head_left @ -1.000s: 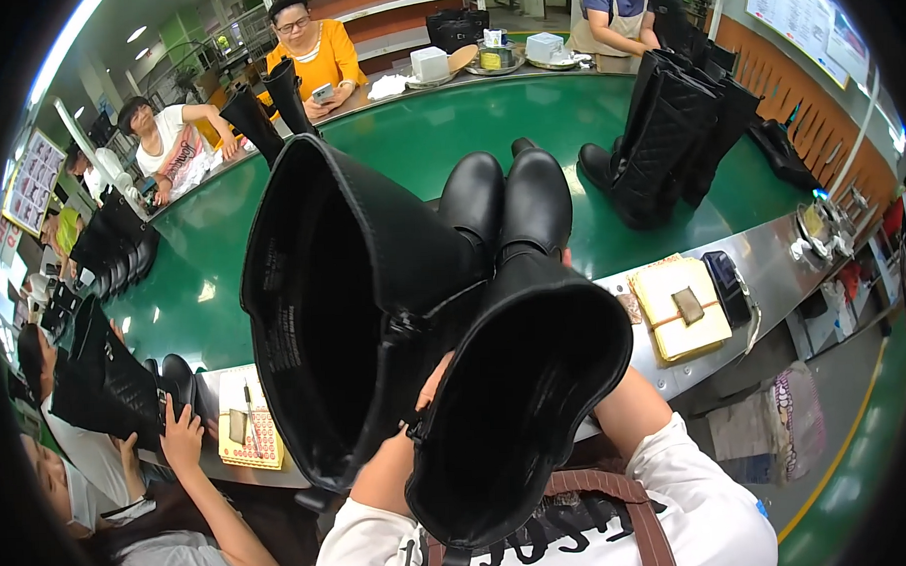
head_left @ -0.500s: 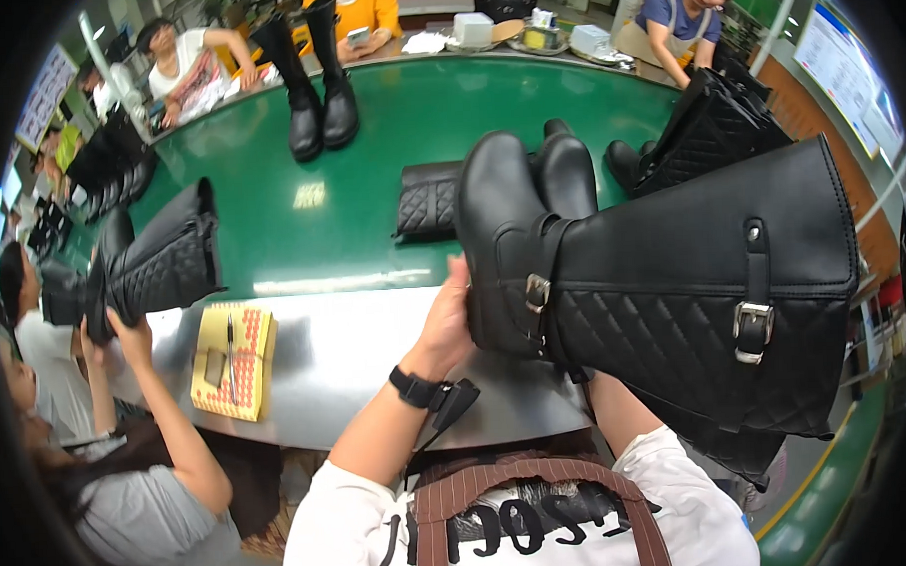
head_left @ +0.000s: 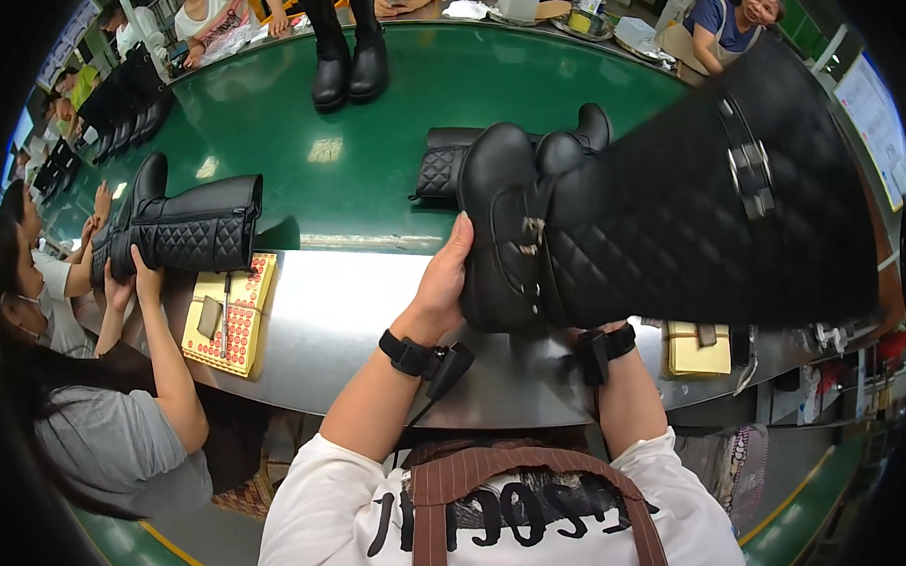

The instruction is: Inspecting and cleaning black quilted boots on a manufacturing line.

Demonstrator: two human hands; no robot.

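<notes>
I hold a pair of tall black boots with quilted shafts and metal buckles. The near boot (head_left: 661, 236) lies sideways in the air, its toe to the left and its wide shaft to the right, blurred by motion. Behind it shows the toe of the second boot (head_left: 558, 155). My left hand (head_left: 441, 283) is closed on the foot end, the thumb up along the sole side. My right forearm (head_left: 629, 402) reaches under the boots. They hide the fingers of that hand. Both wrists wear black straps with small devices.
Another black boot (head_left: 444, 169) lies on the green table (head_left: 369, 176) behind mine; an upright pair (head_left: 351, 72) stands farther back. At left, a person holds a similar boot (head_left: 197, 227). Yellow pads (head_left: 230, 316) (head_left: 699, 354) lie on the metal edge strip (head_left: 344, 307).
The boots in my hands have turned, their shafts swinging upward on the right. My right wrist strap and a second yellow pad have come into view. The left neighbour's boot has tipped more level.
</notes>
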